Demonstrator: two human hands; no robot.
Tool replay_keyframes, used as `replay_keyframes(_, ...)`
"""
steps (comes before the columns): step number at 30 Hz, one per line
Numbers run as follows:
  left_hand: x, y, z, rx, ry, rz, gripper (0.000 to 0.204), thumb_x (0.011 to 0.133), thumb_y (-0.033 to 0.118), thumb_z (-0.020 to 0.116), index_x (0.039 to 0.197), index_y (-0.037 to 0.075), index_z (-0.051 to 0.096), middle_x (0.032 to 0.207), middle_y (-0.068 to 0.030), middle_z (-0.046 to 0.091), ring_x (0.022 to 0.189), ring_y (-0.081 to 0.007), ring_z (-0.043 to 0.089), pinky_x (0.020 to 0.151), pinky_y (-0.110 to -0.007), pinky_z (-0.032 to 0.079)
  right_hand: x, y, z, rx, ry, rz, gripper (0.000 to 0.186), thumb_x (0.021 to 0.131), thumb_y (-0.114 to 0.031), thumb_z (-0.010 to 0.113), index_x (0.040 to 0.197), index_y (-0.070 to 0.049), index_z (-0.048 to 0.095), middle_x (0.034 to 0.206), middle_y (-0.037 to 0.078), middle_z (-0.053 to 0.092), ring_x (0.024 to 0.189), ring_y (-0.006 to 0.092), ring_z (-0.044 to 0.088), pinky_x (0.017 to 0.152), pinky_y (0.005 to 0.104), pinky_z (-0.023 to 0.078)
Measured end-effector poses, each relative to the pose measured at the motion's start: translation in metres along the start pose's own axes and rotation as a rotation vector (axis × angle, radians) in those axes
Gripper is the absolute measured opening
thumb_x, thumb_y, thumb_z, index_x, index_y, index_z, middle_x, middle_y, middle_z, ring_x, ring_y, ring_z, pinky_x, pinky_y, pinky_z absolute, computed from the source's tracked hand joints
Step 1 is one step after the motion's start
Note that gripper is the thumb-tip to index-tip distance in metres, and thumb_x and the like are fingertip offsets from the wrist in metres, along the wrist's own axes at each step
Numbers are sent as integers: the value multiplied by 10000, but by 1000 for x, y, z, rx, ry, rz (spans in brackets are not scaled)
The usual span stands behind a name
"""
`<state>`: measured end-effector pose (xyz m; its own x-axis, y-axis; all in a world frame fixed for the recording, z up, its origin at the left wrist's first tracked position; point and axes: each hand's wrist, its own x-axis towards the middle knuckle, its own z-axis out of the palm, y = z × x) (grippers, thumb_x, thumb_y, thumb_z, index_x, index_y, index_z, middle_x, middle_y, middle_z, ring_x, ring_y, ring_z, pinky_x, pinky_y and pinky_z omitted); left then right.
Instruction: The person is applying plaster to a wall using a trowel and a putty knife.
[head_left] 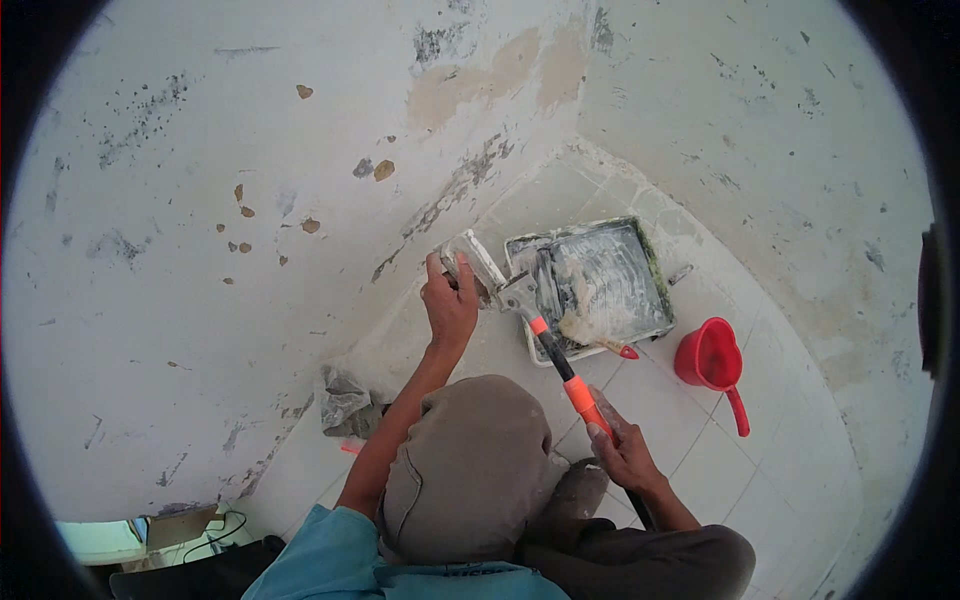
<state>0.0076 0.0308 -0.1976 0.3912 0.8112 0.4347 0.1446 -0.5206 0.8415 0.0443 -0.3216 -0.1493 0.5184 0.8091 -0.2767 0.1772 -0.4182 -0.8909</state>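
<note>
My left hand (448,300) grips a white-smeared flat tool (470,252), possibly a putty knife, left of a black tray (650,270). My right hand (625,450) is wrapped round the long orange-and-black handle of a scraper (580,395). Its metal blade (518,290) meets the flat tool at the tray's left side; whether they touch is hard to tell. White paste coats the tray, where a red-handled brush (622,349) lies. To the tray's lower right stands a red plastic dipper (708,352), its handle toward me.
Flaking white walls (250,150) meet in a corner beyond the tiled floor (720,470). A crumpled bag (343,400) lies by the left wall, a pink item (352,446) beside it. A cable (230,525) and dark object show at lower left. Grey rounded cloth (465,470) fills the lower middle.
</note>
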Motion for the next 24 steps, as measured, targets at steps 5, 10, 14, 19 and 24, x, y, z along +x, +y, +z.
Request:
replay_keyframes(5, -5, -5, -3, 25, -47, 10, 283, 1049, 234, 580, 1017, -37, 507, 566, -153, 601, 471, -234, 609, 474, -383, 429, 0, 2, -4, 260, 10, 150, 604, 1084, -324, 507, 1614, -97, 329, 807, 52, 568, 706, 114, 526, 683, 300, 487)
replay_keyframes(10, -6, -7, 0, -97, -6, -113, 311, 1047, 258, 593, 957, -36, 542, 566, -144, 618, 477, -176, 606, 461, -367, 414, 1, -3, -11, 88, 86, 72, 596, 1080, -285, 514, 1614, -91, 329, 742, 67, 579, 655, 128, 550, 663, 309, 494)
replay_keyframes(14, -6, -8, 0, -58, -17, -76, 314, 1047, 263, 595, 959, -35, 552, 566, -142, 619, 480, -176, 609, 458, -364, 412, 2, -7, -14, -78, 48, 14, 597, 1069, -250, 528, 1614, -108, 330, 732, 136, 619, 628, 199, 604, 688, 346, 514)
replay_keyframes(19, -13, -7, 8, -100, -51, -49, 322, 1046, 264, 599, 1048, -56, 569, 527, -130, 589, 434, -183, 579, 434, -368, 390, 3, -3, -10, -87, 71, -31, 590, 1063, -226, 548, 1602, -84, 355, 707, 53, 581, 613, 138, 561, 657, 308, 497)
replay_keyframes(24, -18, -3, 10, -60, -79, -64, 337, 1044, 269, 602, 1108, -61, 577, 511, -125, 577, 422, -197, 577, 432, -376, 392, 3, -6, -11, -157, 77, -79, 582, 1065, -214, 538, 1600, -77, 354, 687, 81, 584, 613, 154, 576, 664, 315, 497)
